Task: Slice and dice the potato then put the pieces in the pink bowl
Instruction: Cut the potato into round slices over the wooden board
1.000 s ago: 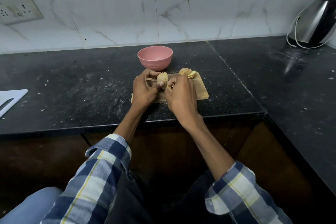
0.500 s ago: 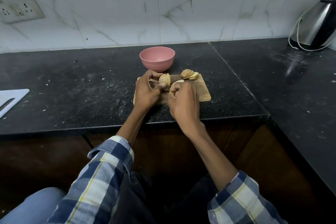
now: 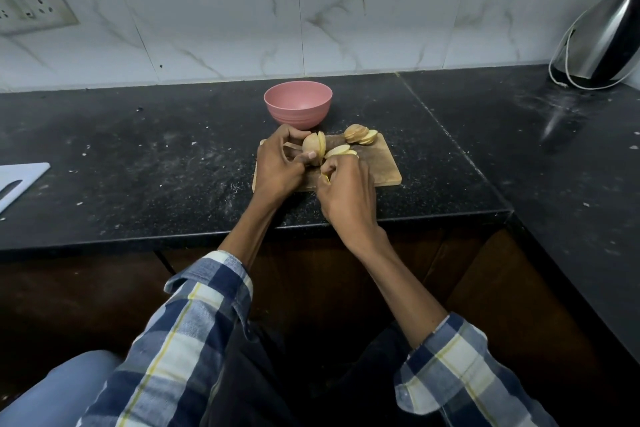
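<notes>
1. potato (image 3: 313, 148) stands on the wooden board (image 3: 379, 166), partly sliced, just in front of the pink bowl (image 3: 298, 102).
2. left hand (image 3: 278, 168) grips the potato's uncut end, fingers curled round it and thumb against its near side.
3. right hand (image 3: 348, 191) is curled round a yellow handle (image 3: 326, 178) close beside the potato; the blade is hidden.
4. loose slices (image 3: 341, 151) lie by the right hand, and a fanned stack (image 3: 360, 134) sits at the board's far edge.
5. kettle (image 3: 602, 42) stands far right on the black counter (image 3: 138, 166).
</notes>
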